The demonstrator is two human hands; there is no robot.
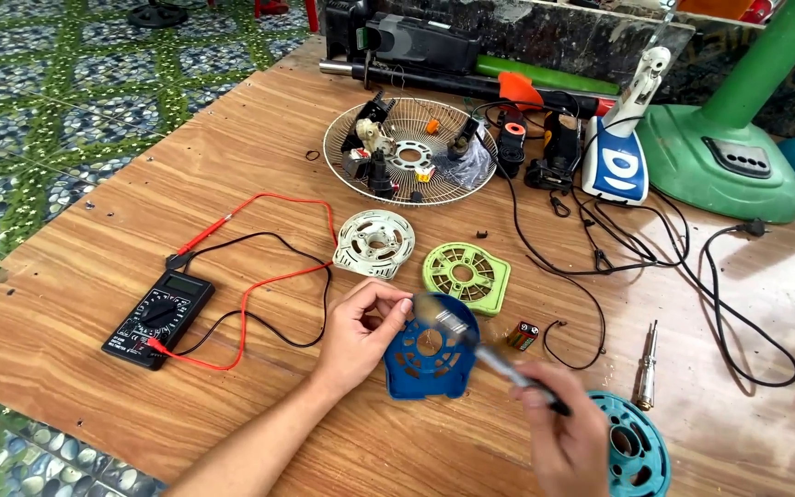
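L hand (361, 329): fingers pinched on edge of blue cover (427, 354), which lay flat on table (232, 175) at front centre. R hand (568, 437): closed round a brush (471, 340), bristles blurred over the blue cover. Just beside: battery (524, 335), green cover (466, 276), white cover (374, 243). R of hand: teal cover (632, 446), screwdriver (646, 368). L: multimeter (158, 318) w/ red & black leads. Rear: fan grille (411, 152) holding small parts, green fan base (724, 161).

L hand (361, 331) fingers pinched, forearm extended | R hand (568, 433) fist-closed, blurred, lower R
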